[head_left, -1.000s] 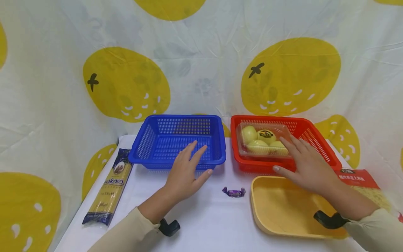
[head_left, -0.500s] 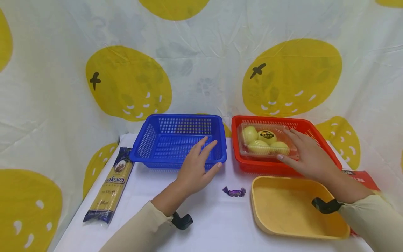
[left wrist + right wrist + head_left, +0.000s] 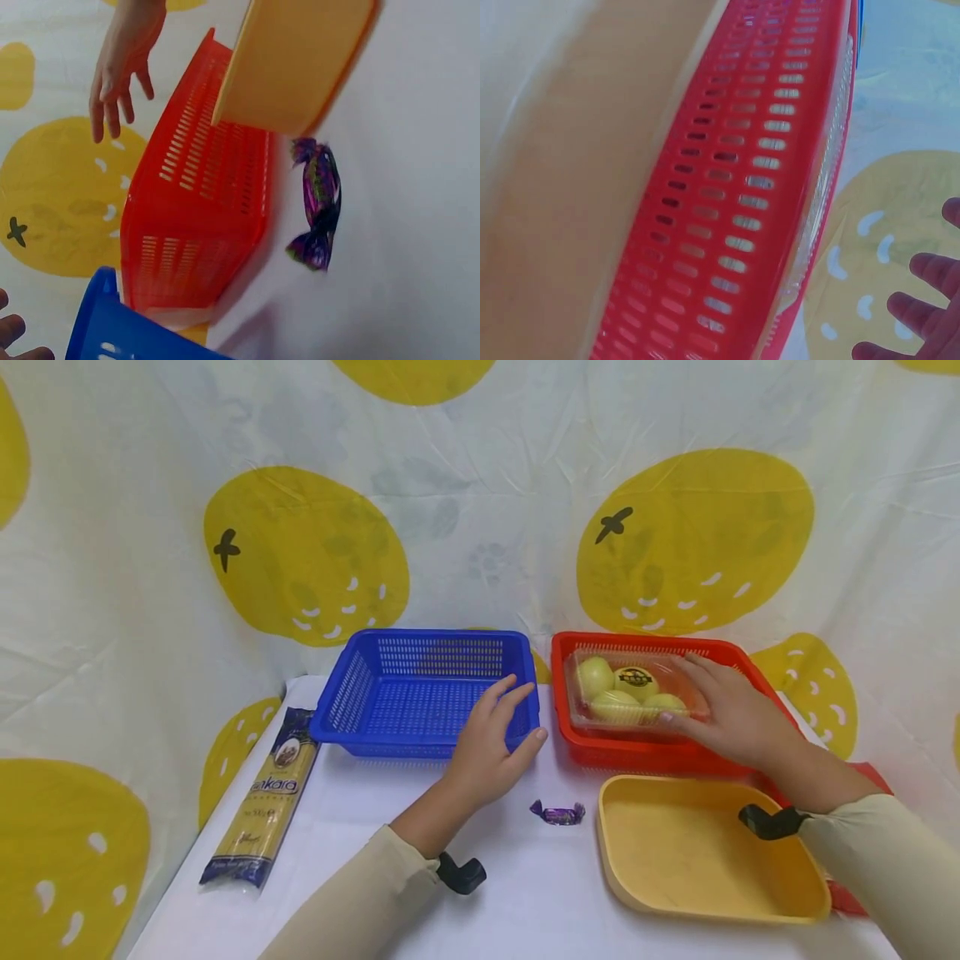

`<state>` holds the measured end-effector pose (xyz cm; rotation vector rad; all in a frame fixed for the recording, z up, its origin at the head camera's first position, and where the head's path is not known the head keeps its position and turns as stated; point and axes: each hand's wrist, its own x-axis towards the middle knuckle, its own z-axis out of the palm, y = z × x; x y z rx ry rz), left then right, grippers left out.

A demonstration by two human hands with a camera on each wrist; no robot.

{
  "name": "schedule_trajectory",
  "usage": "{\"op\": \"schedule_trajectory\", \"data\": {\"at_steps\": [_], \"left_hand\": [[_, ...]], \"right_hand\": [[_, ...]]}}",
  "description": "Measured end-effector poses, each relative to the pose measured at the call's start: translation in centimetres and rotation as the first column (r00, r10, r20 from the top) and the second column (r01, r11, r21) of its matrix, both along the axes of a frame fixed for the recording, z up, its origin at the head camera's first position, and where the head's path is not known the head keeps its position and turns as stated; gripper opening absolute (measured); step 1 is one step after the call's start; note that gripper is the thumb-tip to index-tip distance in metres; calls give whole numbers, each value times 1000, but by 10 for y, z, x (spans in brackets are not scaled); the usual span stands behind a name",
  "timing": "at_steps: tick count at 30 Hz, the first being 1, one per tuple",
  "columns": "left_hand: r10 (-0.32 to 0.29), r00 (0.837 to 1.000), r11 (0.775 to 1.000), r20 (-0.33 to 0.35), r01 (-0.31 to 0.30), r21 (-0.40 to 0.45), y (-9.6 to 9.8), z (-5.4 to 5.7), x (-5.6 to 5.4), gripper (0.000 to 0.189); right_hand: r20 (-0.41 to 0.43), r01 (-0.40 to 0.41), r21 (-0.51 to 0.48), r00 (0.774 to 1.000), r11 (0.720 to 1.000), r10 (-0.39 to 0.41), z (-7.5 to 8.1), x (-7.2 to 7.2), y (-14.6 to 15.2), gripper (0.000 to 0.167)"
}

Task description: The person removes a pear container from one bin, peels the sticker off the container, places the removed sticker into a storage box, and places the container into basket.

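Observation:
My right hand (image 3: 738, 714) hovers over the right part of a clear plastic fruit box (image 3: 693, 689), fingers loosely spread and thumb near its front edge. Whether it touches the lid, I cannot tell. Several pale yellow-green round fruits (image 3: 617, 706) show through the lid, under a black and gold label. The box sits in a red basket (image 3: 600, 752). In the left wrist view the right hand (image 3: 124, 71) hangs with fingers extended. My left hand (image 3: 487, 747), fingers spread and holding nothing, is over the front right corner of a blue basket (image 3: 420, 702).
A purple-wrapped candy (image 3: 558, 813) lies on the white table (image 3: 525, 893). To its right stands a yellow tray (image 3: 697, 852). A spaghetti pack (image 3: 266, 802) lies at the left edge. A red packet (image 3: 847, 897) is mostly hidden behind the tray and right arm.
My left hand has moved right and slightly forward across the blue basket's front. The right hand has shifted slightly right, over the right part of the fruit box.

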<state>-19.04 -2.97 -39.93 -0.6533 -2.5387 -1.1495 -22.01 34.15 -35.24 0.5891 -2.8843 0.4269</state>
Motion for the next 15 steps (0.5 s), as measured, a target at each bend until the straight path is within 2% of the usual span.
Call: {"op": "schedule_trajectory", "data": {"at_steps": [7, 15], "left_hand": [[-48, 995, 984, 90, 31, 178, 20, -3, -3, 61], [-117, 981, 958, 157, 70, 277, 46, -2, -1, 61]], "right_hand": [[54, 37, 51, 998, 998, -39, 3, -7, 6, 96], [173, 47, 27, 984, 999, -51, 5, -23, 16, 97]]}}
